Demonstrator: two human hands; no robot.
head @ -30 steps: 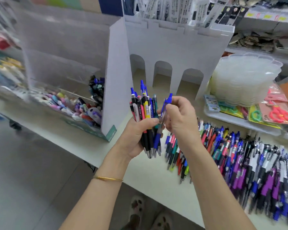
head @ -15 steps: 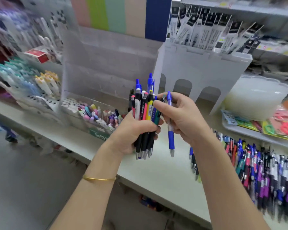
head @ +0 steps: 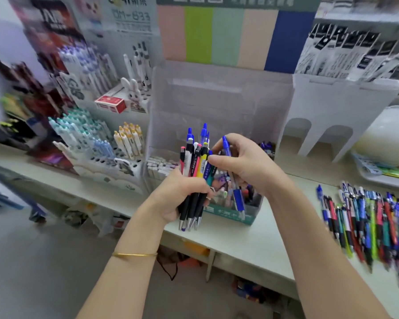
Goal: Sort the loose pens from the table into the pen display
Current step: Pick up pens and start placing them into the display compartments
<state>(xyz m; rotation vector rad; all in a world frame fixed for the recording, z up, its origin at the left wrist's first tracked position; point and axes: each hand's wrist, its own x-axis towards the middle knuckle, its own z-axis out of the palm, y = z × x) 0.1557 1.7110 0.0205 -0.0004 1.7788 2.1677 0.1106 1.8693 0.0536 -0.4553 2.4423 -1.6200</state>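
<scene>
Your left hand (head: 184, 192) is wrapped tight around a bundle (head: 195, 171) of mixed pens, tips down, clicker ends up. Your right hand (head: 242, 166) pinches a single blue pen (head: 234, 180) between thumb and fingers, held nearly upright just beside the bundle. Both sit in front of the clear display (head: 221, 104), whose lower tray already holds an assortment of pens. The main heap of loose pens (head: 373, 222) lies well apart on the worktop (head: 251, 240) to your right.

You appear to be separating that blue pen for its slot. Keep the left grip firm so the bundle does not fan out or slide through your palm. Lift the blue pen clear of its neighbours before moving it, or the clip may drag another along. Which compartment takes blue pens is too blurred to tell, so look before you drop. Lower it tip first and release only once the barrel is inside the wall. Keep your wrist above the tray's front edge.
</scene>
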